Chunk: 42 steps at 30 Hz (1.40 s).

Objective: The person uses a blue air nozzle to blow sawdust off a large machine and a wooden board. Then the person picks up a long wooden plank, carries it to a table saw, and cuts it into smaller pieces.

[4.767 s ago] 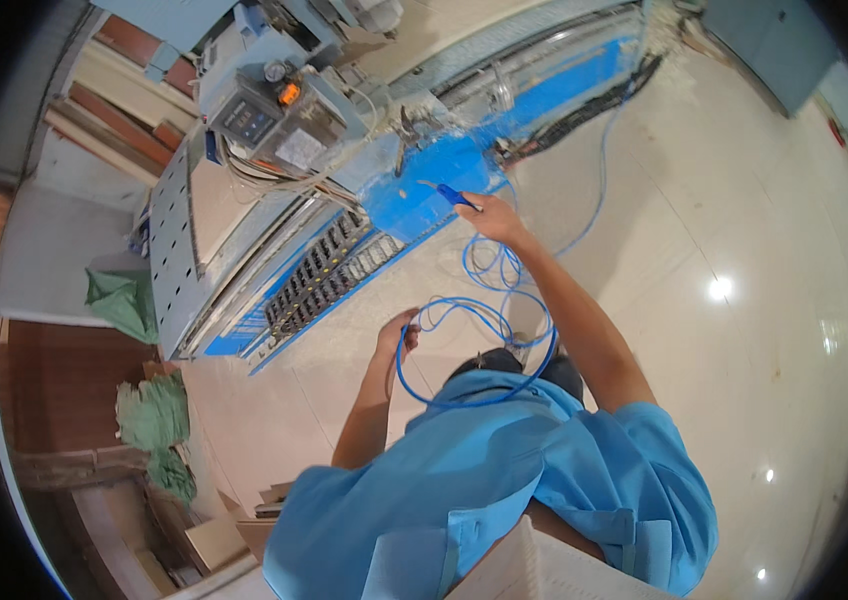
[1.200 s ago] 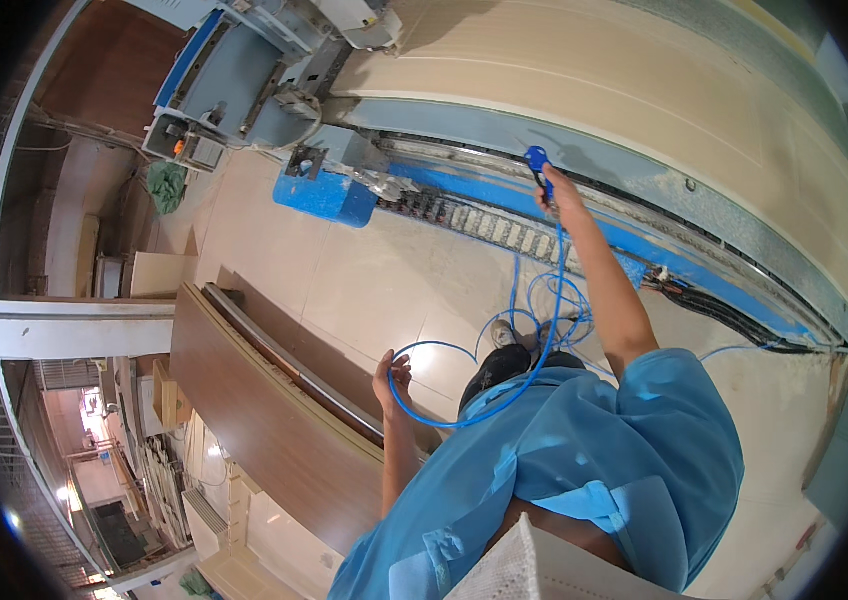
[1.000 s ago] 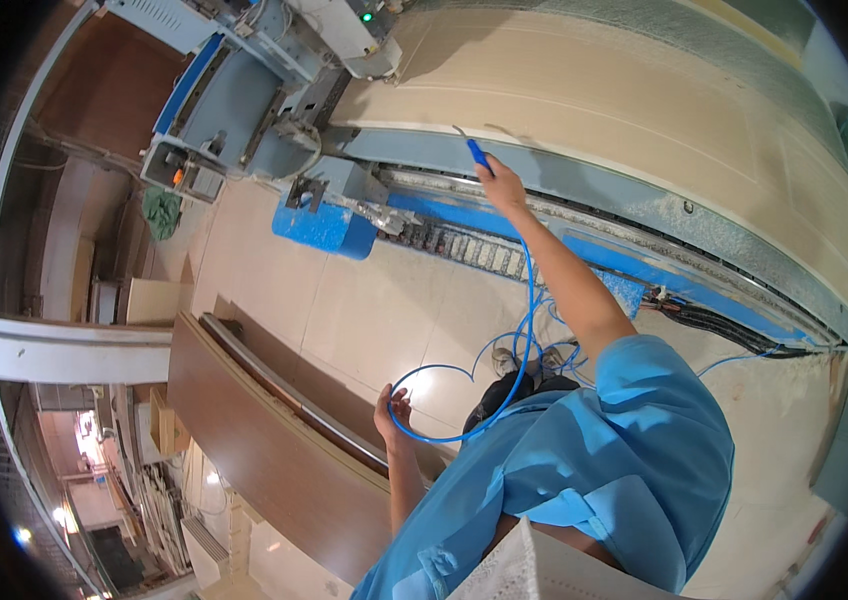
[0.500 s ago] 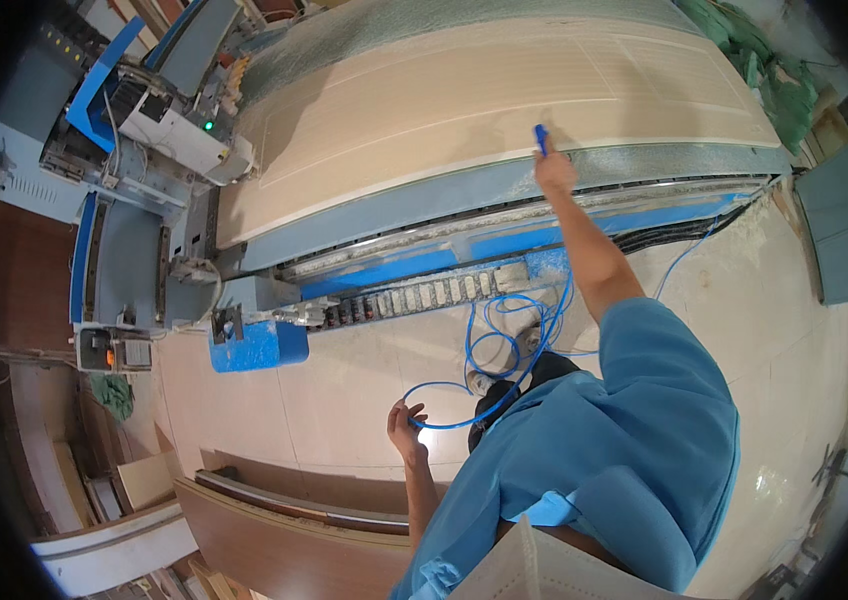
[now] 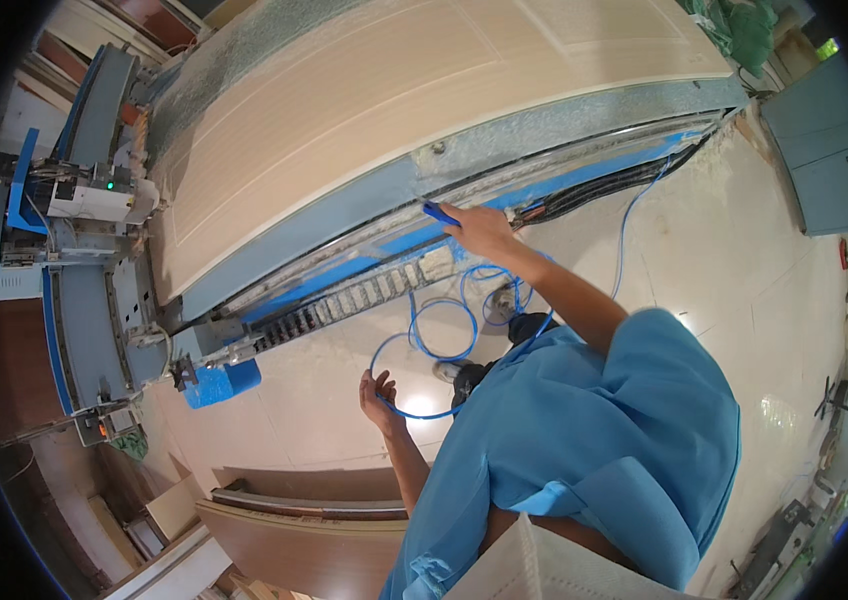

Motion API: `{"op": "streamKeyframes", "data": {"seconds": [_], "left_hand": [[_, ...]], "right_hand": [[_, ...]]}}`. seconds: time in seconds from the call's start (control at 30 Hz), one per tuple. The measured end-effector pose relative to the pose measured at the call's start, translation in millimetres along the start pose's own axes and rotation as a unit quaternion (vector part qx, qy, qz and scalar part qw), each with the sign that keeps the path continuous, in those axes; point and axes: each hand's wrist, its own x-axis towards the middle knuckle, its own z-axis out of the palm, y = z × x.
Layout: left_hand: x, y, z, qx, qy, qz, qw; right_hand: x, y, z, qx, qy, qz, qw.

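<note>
My right hand (image 5: 484,234) is wrapped round a small blue air blow gun (image 5: 437,212). It is held out over the long guide rail (image 5: 364,240) along the near side of a large machine bed. Lower and to the left, my left hand (image 5: 378,396) has its fingers curled round a thin blue air hose (image 5: 406,413). The hose loops over the floor near my feet, and part of it is hidden by my body. A pale wood panel (image 5: 344,130) with routed lines lies on the bed beyond my right hand.
The machine's spindle head (image 5: 94,195), showing a green light, stands at the left. A cable chain (image 5: 334,315) runs below the rail. Wood boards (image 5: 304,545) lean at the lower left. A grey cabinet (image 5: 824,160) stands at the right. Dust coats the bed's edge (image 5: 564,125).
My right hand has come back from above the panel's edge to the rail, bringing the blow gun down and left. My view has shifted, and my left hand still holds the hose.
</note>
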Motion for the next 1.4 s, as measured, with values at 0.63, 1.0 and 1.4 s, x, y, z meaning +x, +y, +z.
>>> {"op": "streamKeyframes", "data": {"seconds": [0.63,1.0,1.4], "left_hand": [[-137.5,-110.2,90.7,0.06,-0.088,0.032,0.994],[-223.1,-145.5,122.5,0.105,-0.073,0.07,0.989],[-220.1,-151.9,311.4,0.277,-0.11,0.068,0.952]], "right_hand": [[-161.1,302.4,-191.8,-0.022,0.281,0.335,0.899],[-51.2,255.0,-170.6,-0.091,0.251,0.07,0.961],[-106.8,520.6,-318.0,-0.041,0.296,0.332,0.895]]}}
